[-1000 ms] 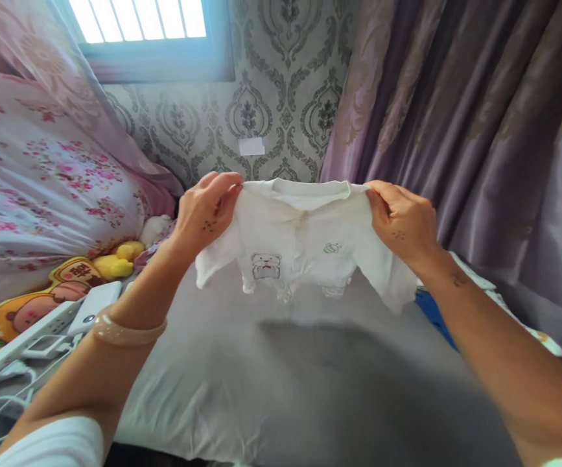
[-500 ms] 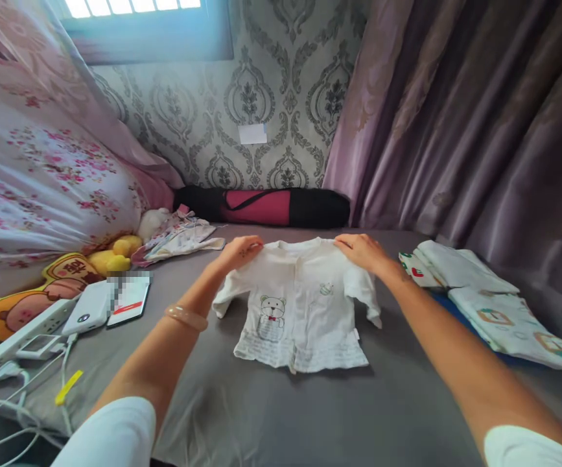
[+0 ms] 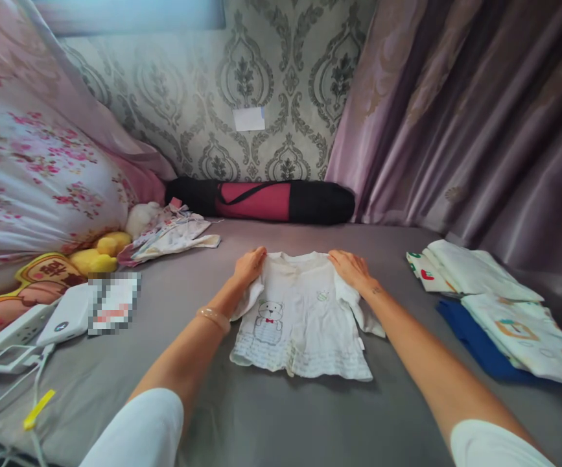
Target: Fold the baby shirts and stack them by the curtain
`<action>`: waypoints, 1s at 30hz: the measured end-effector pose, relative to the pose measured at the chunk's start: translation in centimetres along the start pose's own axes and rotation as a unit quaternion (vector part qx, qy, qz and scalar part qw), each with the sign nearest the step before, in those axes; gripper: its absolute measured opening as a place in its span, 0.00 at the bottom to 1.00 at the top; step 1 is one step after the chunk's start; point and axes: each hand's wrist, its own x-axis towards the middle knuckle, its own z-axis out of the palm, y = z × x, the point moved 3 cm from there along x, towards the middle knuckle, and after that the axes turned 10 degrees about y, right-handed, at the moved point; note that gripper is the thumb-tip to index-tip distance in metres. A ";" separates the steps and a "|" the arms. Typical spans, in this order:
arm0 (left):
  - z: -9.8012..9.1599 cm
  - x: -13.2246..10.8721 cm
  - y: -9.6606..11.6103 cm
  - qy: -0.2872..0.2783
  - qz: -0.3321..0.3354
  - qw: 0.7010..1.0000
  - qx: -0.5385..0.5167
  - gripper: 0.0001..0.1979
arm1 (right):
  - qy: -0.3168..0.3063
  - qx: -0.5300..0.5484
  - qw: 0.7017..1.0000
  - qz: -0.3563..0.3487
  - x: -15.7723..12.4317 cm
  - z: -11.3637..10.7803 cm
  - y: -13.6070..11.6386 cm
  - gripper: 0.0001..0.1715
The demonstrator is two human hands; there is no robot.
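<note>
A small white baby shirt [image 3: 304, 318] with a bear print lies spread on the grey sheet, collar toward the wall and hem toward me. My left hand [image 3: 251, 266] grips its left shoulder, fingers closed on the cloth. At the opposite shoulder, my right hand [image 3: 351, 267] has its fingers closed on the fabric too. Both sleeves angle outward and down, partly covered by my hands and forearms.
Folded baby clothes [image 3: 485, 272] and a dark blue cloth [image 3: 475, 340] lie at right. Crumpled clothes [image 3: 178, 233], a white power bank [image 3: 69, 314] and a power strip [image 3: 13, 334] with cables are at left. A black and red long bag [image 3: 256, 201] rests against the wall.
My hands have come closer together at the shirt's shoulders, drawing the shoulders and sleeves inward. The view has tilted down a little.
</note>
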 end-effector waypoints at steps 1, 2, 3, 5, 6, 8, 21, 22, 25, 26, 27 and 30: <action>0.1 0.2 0.0 -0.002 0.003 1.000 0.007 0.16 | -0.002 -0.002 1.000 0.001 0.1 0.4 0.1 0.20; 0.2 0.4 0.0 -0.005 0.006 1.000 0.017 0.17 | -0.004 -0.004 1.000 0.001 0.3 0.8 0.2 0.20; 0.2 0.6 0.0 -0.007 0.010 1.000 0.027 0.17 | -0.007 -0.006 1.000 0.001 0.5 1.1 0.3 0.20; 0.2 1.2 0.1 -0.011 0.013 0.999 0.047 0.18 | -0.013 -0.007 1.000 0.002 0.9 1.8 0.4 0.20; 0.2 1.6 0.1 -0.014 0.015 0.998 0.055 0.18 | -0.017 -0.008 1.000 0.004 1.2 2.1 0.5 0.21; 0.3 2.3 0.1 -0.024 0.018 0.997 0.071 0.18 | -0.027 -0.010 1.000 0.009 1.7 2.7 0.7 0.21; 3.1 5.8 -1.6 -0.064 0.028 0.998 -0.006 0.14 | -0.053 0.000 0.999 0.003 3.9 5.7 2.0 0.21; 3.3 6.2 -1.7 -0.068 0.022 0.997 -0.039 0.13 | -0.051 0.012 0.999 0.000 4.2 5.9 2.2 0.20; 3.8 7.8 -1.8 -0.089 0.010 0.991 -0.100 0.12 | -0.059 0.066 0.996 -0.020 5.4 6.5 2.3 0.18; 4.0 8.3 -1.6 -0.099 0.008 0.989 -0.109 0.13 | -0.068 0.084 0.994 -0.025 5.9 6.8 2.2 0.18; 4.3 8.7 -1.4 -0.108 0.007 0.987 -0.121 0.13 | -0.077 0.099 0.992 -0.028 6.4 7.1 2.0 0.18; 4.9 9.5 -0.6 -0.133 0.008 0.979 -0.154 0.13 | -0.085 0.120 0.989 -0.023 7.5 7.8 1.4 0.18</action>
